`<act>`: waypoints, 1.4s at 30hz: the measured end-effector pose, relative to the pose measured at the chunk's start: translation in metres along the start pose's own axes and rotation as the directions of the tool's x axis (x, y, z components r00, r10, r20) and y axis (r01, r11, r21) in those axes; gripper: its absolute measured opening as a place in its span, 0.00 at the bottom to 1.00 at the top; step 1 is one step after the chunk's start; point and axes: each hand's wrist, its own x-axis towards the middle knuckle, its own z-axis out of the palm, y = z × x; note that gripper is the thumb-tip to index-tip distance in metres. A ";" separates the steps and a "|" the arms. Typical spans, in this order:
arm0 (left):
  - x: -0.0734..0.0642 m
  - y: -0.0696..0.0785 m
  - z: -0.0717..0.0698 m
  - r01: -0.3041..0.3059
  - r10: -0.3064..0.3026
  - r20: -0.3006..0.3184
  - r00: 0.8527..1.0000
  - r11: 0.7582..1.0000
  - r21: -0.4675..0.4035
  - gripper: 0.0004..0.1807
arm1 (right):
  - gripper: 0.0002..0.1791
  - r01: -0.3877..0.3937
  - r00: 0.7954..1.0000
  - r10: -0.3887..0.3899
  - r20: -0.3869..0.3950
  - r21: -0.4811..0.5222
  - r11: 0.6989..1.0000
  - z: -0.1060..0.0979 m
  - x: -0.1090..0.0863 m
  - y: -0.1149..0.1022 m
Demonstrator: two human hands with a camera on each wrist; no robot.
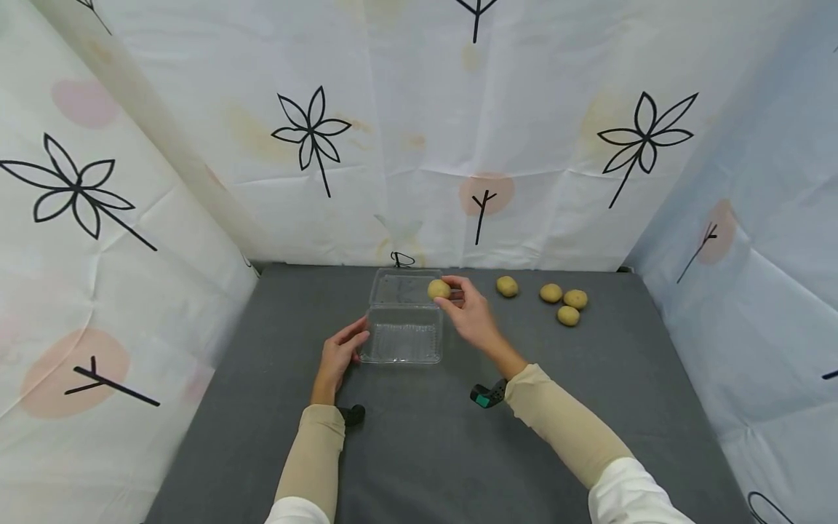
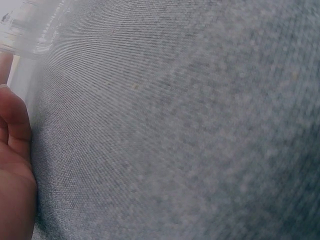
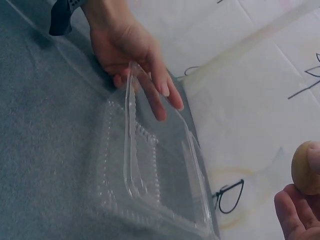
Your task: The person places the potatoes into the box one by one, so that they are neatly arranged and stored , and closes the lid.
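Observation:
My right hand (image 1: 473, 316) pinches a small yellow potato (image 1: 439, 289) between thumb and fingertips, above the hinge side of a clear plastic container (image 1: 401, 342). In the right wrist view the held potato (image 3: 303, 167) shows at the right edge, partly cut off. The container lies with its lid (image 1: 399, 287) folded back toward the wall, and its ridged bottom is bare. At the container's left side, my left hand (image 1: 340, 349) holds the rim with thumb and fingers. From the right wrist view, the left hand's fingers (image 3: 159, 75) overlap the rim corner.
Several more potatoes lie on the grey table to the right: a lone potato (image 1: 507, 286) and a small cluster (image 1: 568, 315) farther right. A patterned white curtain (image 1: 419, 145) stands behind the grey table (image 1: 419, 451) and along both sides.

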 end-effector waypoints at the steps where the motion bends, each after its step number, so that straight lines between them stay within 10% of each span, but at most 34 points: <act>1: 0.000 0.000 0.000 0.004 -0.004 0.001 1.000 1.000 0.001 0.23 | 0.28 0.003 1.000 -0.003 0.009 0.004 1.000 0.003 0.001 -0.001; 21: -0.003 -0.005 -0.005 0.027 -0.027 -0.013 1.000 1.000 -0.002 0.23 | 0.27 -0.015 0.989 0.021 0.150 -0.039 0.999 0.060 0.003 0.000; 42: 0.000 0.000 -0.002 0.015 -0.015 0.016 1.000 0.999 0.049 0.25 | 0.24 -0.203 0.964 0.201 0.172 -0.008 0.979 0.095 0.011 0.011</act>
